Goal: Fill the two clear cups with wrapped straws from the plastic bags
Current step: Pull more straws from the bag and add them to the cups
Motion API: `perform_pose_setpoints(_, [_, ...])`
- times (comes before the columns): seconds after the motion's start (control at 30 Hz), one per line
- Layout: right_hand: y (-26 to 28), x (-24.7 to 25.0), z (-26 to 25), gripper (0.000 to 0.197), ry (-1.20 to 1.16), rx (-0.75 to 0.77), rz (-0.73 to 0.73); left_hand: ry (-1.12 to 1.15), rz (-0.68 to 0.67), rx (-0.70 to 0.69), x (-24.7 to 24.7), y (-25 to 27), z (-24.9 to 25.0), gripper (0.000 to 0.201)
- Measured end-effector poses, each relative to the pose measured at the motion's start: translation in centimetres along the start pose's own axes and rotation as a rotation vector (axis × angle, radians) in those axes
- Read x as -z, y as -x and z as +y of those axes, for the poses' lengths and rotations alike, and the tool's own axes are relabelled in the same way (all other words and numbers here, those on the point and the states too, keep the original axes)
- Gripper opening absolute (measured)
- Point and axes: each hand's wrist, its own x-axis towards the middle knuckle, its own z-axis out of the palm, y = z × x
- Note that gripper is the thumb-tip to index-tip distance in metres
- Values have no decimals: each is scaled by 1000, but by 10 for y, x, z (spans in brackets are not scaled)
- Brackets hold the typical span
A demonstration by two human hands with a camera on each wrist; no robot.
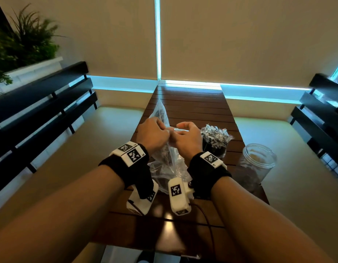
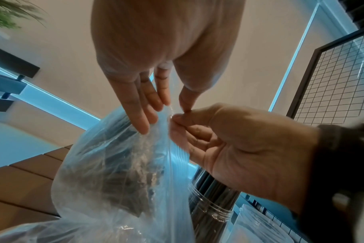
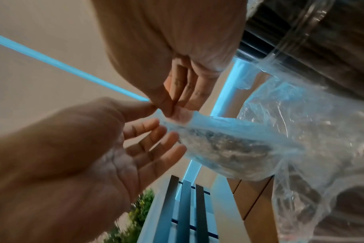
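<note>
Two hands work on one clear, thin plastic bag of dark wrapped straws (image 1: 165, 149), held up over the brown slatted wooden table (image 1: 192, 103), right in front of the person. Left hand (image 1: 152, 134) & right hand (image 1: 185, 138) meet at the bag's top edge: in the left wrist view the right hand's thumb & forefinger pinch the film at the mouth, while the left hand's thumb meets them there & its other fingers (image 2: 139, 115) lie fairly straight against the film.

Handling, as a guess: film is soft, slick, crinkly, w/ no stiffness; the straw bundle gives the only weight, light. Best hold is at the mouth edges, one side per hand, pulling apart; too hard & the film may tear or spill straws.

To the right stands a clear cup packed w/ dark straws in shiny wrappers (image 1: 214, 141); nearer & further right, an empty clear plastic cup (image 1: 259, 160). More crumpled clear plastic (image 1: 164, 177) lies on the table under the wrists. Dark slatted benches (image 1: 42, 103) flank the table; green potted plant (image 1: 22, 42) far left.
</note>
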Motion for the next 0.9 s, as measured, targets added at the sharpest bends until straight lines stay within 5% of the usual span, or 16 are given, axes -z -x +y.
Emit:
perform_pose_setpoints(0.2, [-3,3,6,45,-261,-102,-79,38,-14,111,1,1,4,16])
perform_pose_setpoints(0.47, [-1,4,5,27,-411,-186,-217,-74,-36,58,7,3,5,6])
perform_pose_setpoints(0.57, [2,2,3,22,-438,-197,-221,-123,-58,30,7,4,5,18])
perform_pose_setpoints(0.67, [0,-4,3,25,-386,-175,-131,-206,-95,8,10,7,7,16])
perform_pose_setpoints(0.77, [-7,7,4,28,-377,-167,116,-225,-97,33,20,5,-3,17])
perform_pose_setpoints(0.9, [-9,16,6,27,114,135,209,-137,7,66,30,2,-19,30])
